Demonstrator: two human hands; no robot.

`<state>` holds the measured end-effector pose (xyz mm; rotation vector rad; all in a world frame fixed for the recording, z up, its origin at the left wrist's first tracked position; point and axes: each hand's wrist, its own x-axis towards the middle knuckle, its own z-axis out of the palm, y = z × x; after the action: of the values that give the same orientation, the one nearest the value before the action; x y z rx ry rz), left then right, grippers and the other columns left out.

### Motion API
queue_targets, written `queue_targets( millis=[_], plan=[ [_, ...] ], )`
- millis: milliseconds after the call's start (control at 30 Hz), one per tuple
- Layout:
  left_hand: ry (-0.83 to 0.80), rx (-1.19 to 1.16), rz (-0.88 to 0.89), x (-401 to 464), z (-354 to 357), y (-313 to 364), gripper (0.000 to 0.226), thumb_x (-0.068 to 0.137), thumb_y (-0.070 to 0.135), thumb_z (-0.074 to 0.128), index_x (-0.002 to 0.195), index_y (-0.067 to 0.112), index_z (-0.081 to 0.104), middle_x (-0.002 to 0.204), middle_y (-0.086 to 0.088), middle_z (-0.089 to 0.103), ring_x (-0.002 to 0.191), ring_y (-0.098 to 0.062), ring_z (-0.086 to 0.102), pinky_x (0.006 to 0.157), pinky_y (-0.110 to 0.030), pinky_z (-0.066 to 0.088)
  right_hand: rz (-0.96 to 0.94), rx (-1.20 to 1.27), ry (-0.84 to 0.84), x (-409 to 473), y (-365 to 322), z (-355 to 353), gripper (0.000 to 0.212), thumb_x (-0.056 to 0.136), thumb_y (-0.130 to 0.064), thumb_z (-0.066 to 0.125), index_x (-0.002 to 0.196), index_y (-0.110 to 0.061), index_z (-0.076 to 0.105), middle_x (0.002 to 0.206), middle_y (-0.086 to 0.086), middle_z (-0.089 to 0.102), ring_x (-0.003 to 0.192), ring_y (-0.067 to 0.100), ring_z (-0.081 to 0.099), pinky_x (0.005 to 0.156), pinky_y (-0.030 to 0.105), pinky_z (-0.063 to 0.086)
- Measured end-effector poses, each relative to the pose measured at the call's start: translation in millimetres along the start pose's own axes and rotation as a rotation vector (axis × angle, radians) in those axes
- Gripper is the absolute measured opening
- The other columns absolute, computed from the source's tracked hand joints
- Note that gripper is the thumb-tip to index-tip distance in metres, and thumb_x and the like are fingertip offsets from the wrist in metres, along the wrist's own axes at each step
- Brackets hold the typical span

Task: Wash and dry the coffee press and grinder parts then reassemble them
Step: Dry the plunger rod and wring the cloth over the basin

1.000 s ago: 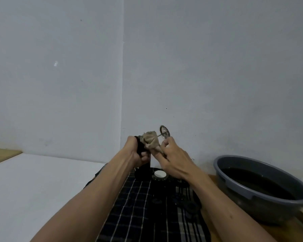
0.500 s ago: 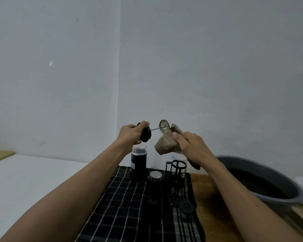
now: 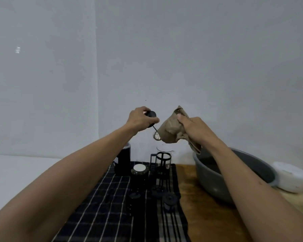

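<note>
My left hand point(image 3: 141, 119) grips the black lid knob of the press plunger point(image 3: 151, 114), held in the air. Its thin rod slants down to the metal filter disc point(image 3: 157, 136). My right hand point(image 3: 192, 127) holds a brown cloth point(image 3: 171, 130) against the disc's right side, covering part of it. Below, on a black checked towel point(image 3: 101, 212), stand the glass press beaker in its black frame point(image 3: 163, 161), a tall black grinder body point(image 3: 123, 159), a black part with a white top point(image 3: 139, 169) and several small black parts point(image 3: 170, 200).
A grey basin point(image 3: 215, 187) holding dark water sits on the wooden counter point(image 3: 205, 222) at the right, under my right forearm. A white round container point(image 3: 290, 177) lies beyond it. A white surface point(image 3: 16, 173) spreads to the left. A plain wall stands behind.
My left hand turned the plunger so the disc now points down instead of sideways. My right hand with the cloth slid off the rod and now covers the disc.
</note>
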<state>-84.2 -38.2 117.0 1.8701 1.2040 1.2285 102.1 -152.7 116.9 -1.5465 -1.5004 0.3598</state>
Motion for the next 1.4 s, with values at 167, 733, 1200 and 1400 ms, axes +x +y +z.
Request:
queue_targets(
  millis=[167,733,1200,1400],
  plan=[
    [-0.081,0.055,0.025,17.9,21.4,-6.9,0.059,0.074,0.027,0.089,0.127,0.019,0.067,0.119,-0.002,0.064,0.1,-0.017,0.063,0.062,-0.016,0.047,0.061,0.049,0.061,7.9,18.6,-16.2,0.062,0.103,-0.053,0.048,0.075,-0.003,0.071,0.057,0.001,0.068,0.058,0.018,0.059,0.062,0.03,0.043],
    [-0.586,0.837,0.172,53.7,59.0,-16.3,0.079,0.071,0.019,0.089,0.141,0.023,0.053,0.129,0.004,0.057,0.109,-0.022,0.055,0.085,-0.034,0.047,0.187,0.16,0.005,31.9,59.9,-15.6,0.069,0.098,-0.061,0.047,0.087,0.002,0.073,0.072,0.013,0.071,0.069,0.023,0.064,0.075,0.037,0.048],
    [-0.912,1.082,0.473,67.6,95.9,-33.7,0.074,0.084,-0.009,0.047,0.146,0.031,0.05,0.141,0.0,0.045,0.117,-0.022,0.047,0.093,-0.037,0.047,0.205,0.182,0.036,39.1,89.9,-24.8,0.066,0.103,-0.057,0.045,0.099,0.001,0.076,0.093,0.016,0.079,0.089,0.028,0.074,0.08,0.035,0.053],
    [-0.957,0.957,0.275,66.5,99.2,-34.7,0.06,0.083,-0.004,0.061,0.121,0.041,0.052,0.134,-0.004,0.056,0.113,-0.021,0.054,0.081,-0.027,0.045,0.2,0.185,0.018,39.9,94.7,-24.0,0.076,0.1,-0.063,0.045,0.103,0.009,0.071,0.094,0.023,0.076,0.078,0.026,0.066,0.08,0.04,0.05]
  ],
)
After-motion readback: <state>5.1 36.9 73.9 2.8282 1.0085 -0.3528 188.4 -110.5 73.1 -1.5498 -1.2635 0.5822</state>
